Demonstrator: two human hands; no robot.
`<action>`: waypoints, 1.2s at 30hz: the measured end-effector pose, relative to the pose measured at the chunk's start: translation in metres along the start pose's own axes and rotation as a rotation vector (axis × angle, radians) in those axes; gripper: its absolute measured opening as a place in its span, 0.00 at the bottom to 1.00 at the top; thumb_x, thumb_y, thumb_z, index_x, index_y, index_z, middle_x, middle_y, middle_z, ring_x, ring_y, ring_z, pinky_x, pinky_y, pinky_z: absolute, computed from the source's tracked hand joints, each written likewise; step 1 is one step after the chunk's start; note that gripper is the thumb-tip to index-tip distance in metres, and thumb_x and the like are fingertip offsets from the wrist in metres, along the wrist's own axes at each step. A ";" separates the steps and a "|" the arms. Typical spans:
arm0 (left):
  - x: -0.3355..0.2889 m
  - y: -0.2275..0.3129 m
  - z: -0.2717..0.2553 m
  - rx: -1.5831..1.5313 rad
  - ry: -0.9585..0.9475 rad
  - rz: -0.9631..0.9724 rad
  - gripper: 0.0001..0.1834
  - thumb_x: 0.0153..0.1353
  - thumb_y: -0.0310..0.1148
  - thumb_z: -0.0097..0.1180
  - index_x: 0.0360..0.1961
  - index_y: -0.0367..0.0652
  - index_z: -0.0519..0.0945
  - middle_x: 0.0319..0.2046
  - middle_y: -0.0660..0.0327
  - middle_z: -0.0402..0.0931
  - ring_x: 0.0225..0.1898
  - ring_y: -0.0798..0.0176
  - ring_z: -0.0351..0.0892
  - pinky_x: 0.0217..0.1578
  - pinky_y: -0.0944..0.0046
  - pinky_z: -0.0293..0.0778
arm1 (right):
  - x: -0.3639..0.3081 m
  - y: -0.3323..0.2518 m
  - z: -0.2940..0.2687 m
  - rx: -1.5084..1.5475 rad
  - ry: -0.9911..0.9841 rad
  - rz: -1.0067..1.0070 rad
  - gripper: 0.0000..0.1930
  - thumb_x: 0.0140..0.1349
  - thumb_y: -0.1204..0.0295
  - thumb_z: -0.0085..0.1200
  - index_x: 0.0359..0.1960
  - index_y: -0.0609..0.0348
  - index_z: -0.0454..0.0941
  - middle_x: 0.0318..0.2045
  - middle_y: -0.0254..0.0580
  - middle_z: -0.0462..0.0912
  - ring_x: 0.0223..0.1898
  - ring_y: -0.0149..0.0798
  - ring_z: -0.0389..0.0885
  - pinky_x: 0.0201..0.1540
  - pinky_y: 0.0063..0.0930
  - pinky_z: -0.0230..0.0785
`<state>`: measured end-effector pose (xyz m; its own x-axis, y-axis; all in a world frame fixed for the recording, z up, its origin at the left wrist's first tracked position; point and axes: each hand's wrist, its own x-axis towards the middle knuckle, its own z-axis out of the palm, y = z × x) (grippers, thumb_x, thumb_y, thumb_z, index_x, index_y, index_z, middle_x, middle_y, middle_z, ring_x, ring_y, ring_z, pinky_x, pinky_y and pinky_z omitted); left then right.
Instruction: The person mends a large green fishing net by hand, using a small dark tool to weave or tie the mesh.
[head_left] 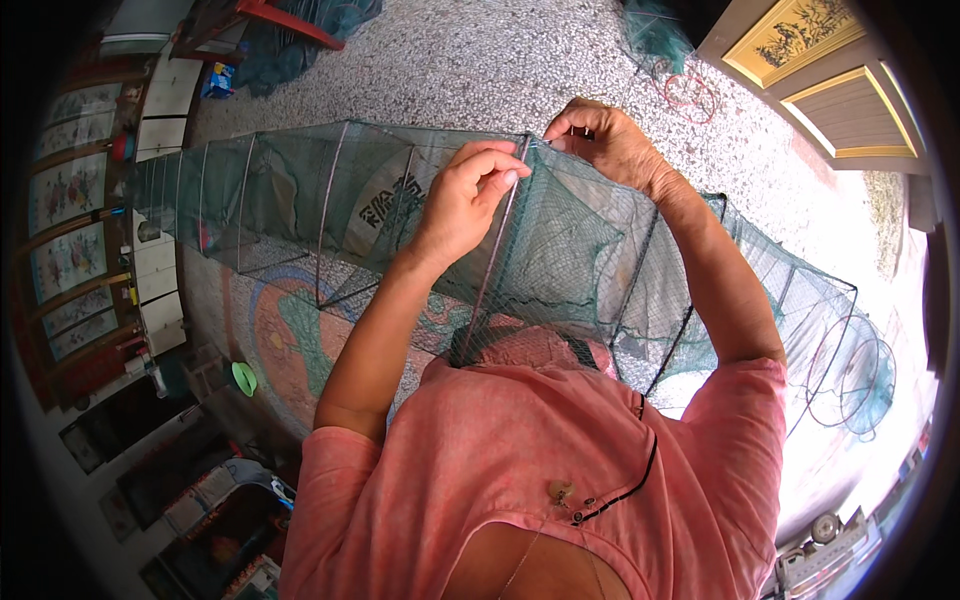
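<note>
While the net trap (pixel 560 240) is being pinched by the left hand (pixel 463 200) above it, tautness is ideally being kept toward the curled right hand (pixel 615 150), whose grip is unclear.

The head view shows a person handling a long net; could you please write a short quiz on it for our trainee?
1. Which colour is the long net: (a) green, (b) orange or (c) yellow?
2. True or false: the left hand and the right hand are at opposite ends of the net.
3. What crosses the net at intervals along its length?

Key:
1. (a) green.
2. False; they are close together near its upper edge in the picture.
3. Thin rods.
</note>
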<state>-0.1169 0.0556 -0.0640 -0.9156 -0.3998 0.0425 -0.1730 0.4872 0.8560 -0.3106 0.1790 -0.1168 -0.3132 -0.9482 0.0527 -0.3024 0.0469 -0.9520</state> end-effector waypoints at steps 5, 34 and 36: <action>-0.002 -0.008 0.005 -0.145 0.053 -0.042 0.06 0.64 0.26 0.54 0.37 0.40 0.83 0.42 0.59 0.76 0.42 0.63 0.78 0.42 0.67 0.75 | 0.008 -0.006 0.010 0.258 -0.006 0.146 0.04 0.63 0.78 0.56 0.39 0.59 0.80 0.38 0.29 0.77 0.40 0.26 0.75 0.46 0.24 0.71; 0.013 0.002 0.016 -0.387 0.082 -0.022 0.17 0.61 0.19 0.52 0.51 0.42 0.78 0.42 0.67 0.81 0.31 0.78 0.69 0.35 0.75 0.70 | 0.011 -0.152 -0.014 -0.554 0.399 -0.515 0.05 0.63 0.74 0.55 0.40 0.56 0.75 0.31 0.35 0.80 0.33 0.33 0.81 0.35 0.27 0.74; 0.013 0.004 0.011 -0.490 0.120 -0.079 0.08 0.65 0.24 0.53 0.44 0.40 0.80 0.41 0.65 0.82 0.37 0.76 0.75 0.39 0.75 0.72 | -0.001 -0.147 -0.024 -0.790 0.343 -0.495 0.05 0.62 0.75 0.55 0.38 0.54 0.77 0.32 0.35 0.80 0.34 0.36 0.82 0.36 0.30 0.74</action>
<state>-0.1333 0.0606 -0.0656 -0.8534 -0.5212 0.0021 -0.0234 0.0422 0.9988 -0.2873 0.1803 0.0304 -0.1956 -0.7812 0.5928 -0.9433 -0.0154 -0.3316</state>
